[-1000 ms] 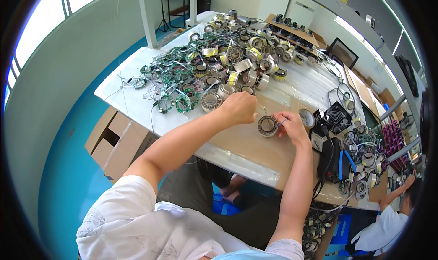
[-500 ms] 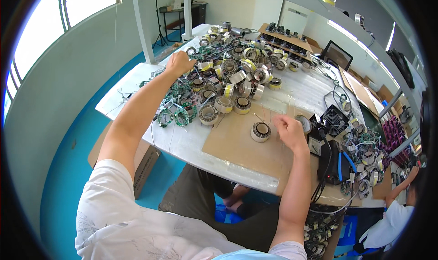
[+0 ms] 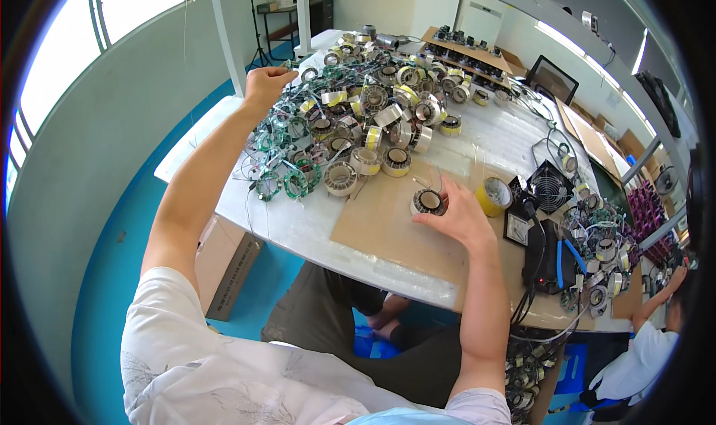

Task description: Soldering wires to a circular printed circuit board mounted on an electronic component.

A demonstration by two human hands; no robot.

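Note:
My right hand curves around a round motor stator on the brown cardboard mat, thumb at its near side and fingers at its far right. Thin wires rise from this stator. Out at the far left, my left hand is raised over the pile's edge, thumb and fingers pinched on a small greenish piece too small to name. Below and right of it spreads the heap of green ring-shaped circuit boards and stators wrapped in yellow and clear tape.
Right of the mat stand a yellow tape roll, a black fan and a black box with blue-handled pliers. More boards and stators lie beyond. Another person works at the far right. A cardboard box sits below the table.
My left hand has moved left and away from the pile, with a small greenish piece at its fingertips. My right hand has come down onto the stator.

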